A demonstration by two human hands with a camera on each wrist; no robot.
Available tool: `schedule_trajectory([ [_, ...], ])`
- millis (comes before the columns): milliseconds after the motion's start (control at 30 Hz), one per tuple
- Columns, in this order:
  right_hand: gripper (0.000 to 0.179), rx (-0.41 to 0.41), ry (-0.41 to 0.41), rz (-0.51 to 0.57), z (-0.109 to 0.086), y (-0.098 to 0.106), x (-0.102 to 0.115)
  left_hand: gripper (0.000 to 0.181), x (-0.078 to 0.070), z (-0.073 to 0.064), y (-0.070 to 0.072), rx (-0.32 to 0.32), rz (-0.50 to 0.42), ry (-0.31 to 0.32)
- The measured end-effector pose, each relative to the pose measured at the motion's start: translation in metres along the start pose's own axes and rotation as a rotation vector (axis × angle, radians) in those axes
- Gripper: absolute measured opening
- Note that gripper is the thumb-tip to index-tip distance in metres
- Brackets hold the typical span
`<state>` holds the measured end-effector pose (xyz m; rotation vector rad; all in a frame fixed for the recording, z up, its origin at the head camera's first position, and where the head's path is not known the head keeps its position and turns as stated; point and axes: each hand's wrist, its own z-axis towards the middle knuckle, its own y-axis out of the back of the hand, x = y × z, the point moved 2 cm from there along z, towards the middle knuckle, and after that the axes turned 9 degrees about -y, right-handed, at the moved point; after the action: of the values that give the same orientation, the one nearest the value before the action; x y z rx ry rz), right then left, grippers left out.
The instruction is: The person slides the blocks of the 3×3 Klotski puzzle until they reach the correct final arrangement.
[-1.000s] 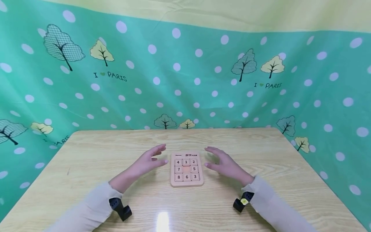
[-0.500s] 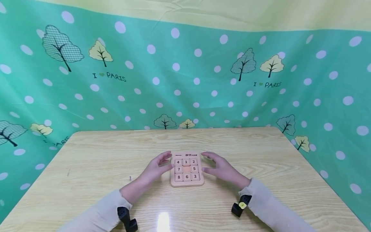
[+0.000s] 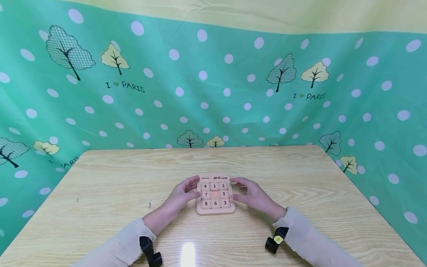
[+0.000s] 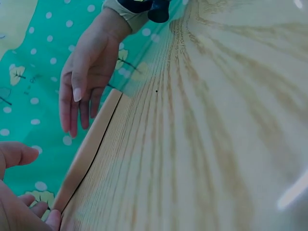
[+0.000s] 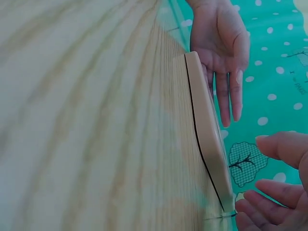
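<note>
Peach-coloured sliding number puzzle (image 3: 215, 194) lies flat on the wood-grain table (image 3: 116, 178).
Left hand (image 3: 180, 195) and right hand (image 3: 253, 194) flank the puzzle's left and right edges, fingers relaxed, thumbs spread wide, gripping nothing.

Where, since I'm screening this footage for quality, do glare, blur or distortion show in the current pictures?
Head view: bright glare low on the table, but digits on the number board read clearly; left wrist view: white glare streak at lower right, table grain soft and stretched; right wrist view: grain blurred at left, no such streak.
</note>
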<state>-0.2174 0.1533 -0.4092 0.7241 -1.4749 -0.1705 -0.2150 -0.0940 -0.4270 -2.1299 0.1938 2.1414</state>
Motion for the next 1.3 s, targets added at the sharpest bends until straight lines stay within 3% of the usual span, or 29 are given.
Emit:
schedule_trajectory([
  [500, 0.046, -0.003, -0.009, 0.036, 0.007, -0.005, -0.002, 0.072, 0.007, 0.0, 0.001, 0.039, 0.066, -0.061],
  [700, 0.04, -0.005, -0.026, 0.042, 0.012, -0.008, -0.004, 0.076, 0.004, -0.003, 0.001, 0.039, 0.075, -0.042],
  [1300, 0.019, -0.108, 0.016, -0.023, 0.016, -0.016, -0.002, 0.078, 0.009, -0.004, 0.003, 0.062, 0.113, -0.059],
])
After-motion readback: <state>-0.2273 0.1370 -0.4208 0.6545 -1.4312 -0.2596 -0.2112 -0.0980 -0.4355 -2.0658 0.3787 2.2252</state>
